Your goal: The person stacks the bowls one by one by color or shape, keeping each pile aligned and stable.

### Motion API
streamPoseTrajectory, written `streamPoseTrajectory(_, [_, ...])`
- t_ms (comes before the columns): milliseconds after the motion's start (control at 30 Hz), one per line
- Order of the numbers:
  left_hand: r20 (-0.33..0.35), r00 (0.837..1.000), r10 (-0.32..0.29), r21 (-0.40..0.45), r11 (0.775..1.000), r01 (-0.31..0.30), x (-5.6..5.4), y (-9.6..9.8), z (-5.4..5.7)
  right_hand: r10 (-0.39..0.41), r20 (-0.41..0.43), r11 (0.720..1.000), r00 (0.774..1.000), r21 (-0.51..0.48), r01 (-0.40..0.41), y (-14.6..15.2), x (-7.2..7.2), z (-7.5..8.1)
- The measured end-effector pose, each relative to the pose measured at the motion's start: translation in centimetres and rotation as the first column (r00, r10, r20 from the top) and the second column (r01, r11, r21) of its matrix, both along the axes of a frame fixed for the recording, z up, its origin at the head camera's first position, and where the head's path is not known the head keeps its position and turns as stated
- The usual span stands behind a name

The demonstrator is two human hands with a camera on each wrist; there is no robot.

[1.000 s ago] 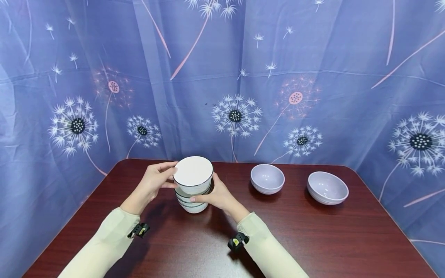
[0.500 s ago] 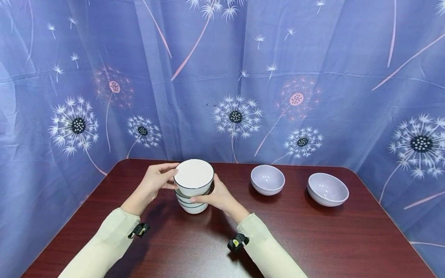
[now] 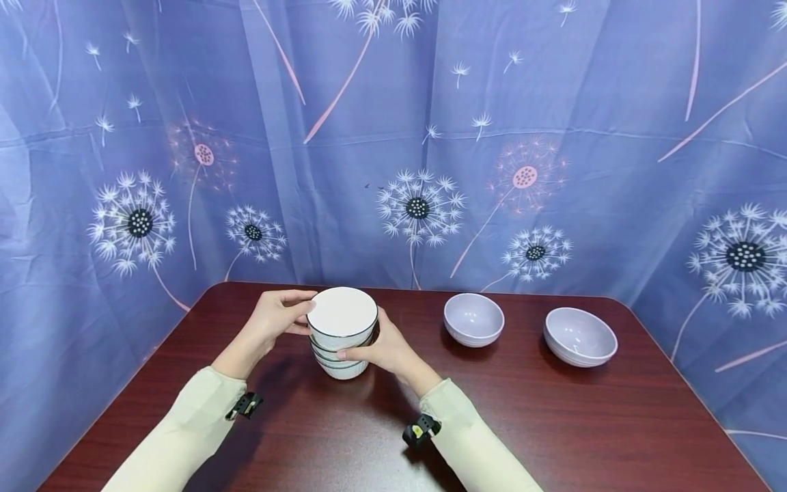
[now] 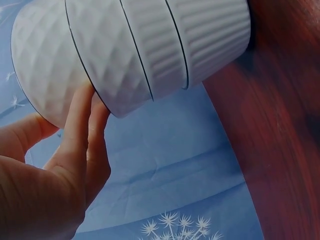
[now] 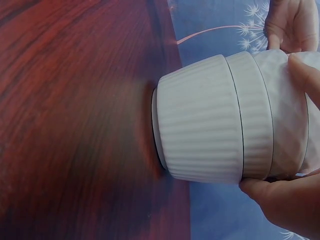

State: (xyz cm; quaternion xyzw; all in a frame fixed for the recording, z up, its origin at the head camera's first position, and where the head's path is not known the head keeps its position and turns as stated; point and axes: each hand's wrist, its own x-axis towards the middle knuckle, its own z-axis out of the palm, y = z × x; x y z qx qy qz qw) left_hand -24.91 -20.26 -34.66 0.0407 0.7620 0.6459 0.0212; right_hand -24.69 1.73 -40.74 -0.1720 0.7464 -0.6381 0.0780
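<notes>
A stack of several white bowls with dark rims stands upright left of the table's middle. My left hand (image 3: 277,320) pinches the top bowl (image 3: 342,312) at its left side, thumb near the rim and fingers lower on the wall. My right hand (image 3: 387,347) grips the stack from the right, its thumb across the front of the bowls. Diamond relief covers the top bowl (image 4: 42,60) and the one under it in the left wrist view. Vertical ribs mark the bottom bowl (image 5: 200,125), whose foot is on the table in the right wrist view.
Two pale lavender bowls, a nearer-to-middle bowl (image 3: 473,320) and a far-right bowl (image 3: 580,336), sit upright on the dark red wooden table (image 3: 553,424). A blue dandelion-print curtain (image 3: 344,205) hangs behind and beside the table.
The top bowl has come down slightly onto the stack, with my left hand still holding it. My right hand has stayed almost in place. The lavender bowls have not moved.
</notes>
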Motion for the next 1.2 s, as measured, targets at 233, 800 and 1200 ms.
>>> streamPoseTrajectory(233, [-0.002,1.0,0.021,-0.026,0.999,-0.021,0.0,-0.2,0.1,0.001,-0.005,1.0,1.0,-0.006,-0.001,0.0,-0.1,-0.2])
streamPoseTrajectory(800, [-0.013,0.997,0.074,-0.045,0.996,-0.075,-0.2,-0.6,-0.9,-0.027,0.004,0.999,1.0,0.027,0.027,-0.1,0.1,0.2])
streamPoseTrajectory(1200, [0.004,0.991,0.133,-0.053,0.99,-0.133,0.5,0.0,-0.9,0.015,-0.041,0.999,0.999,-0.044,-0.017,0.0,-0.2,0.1])
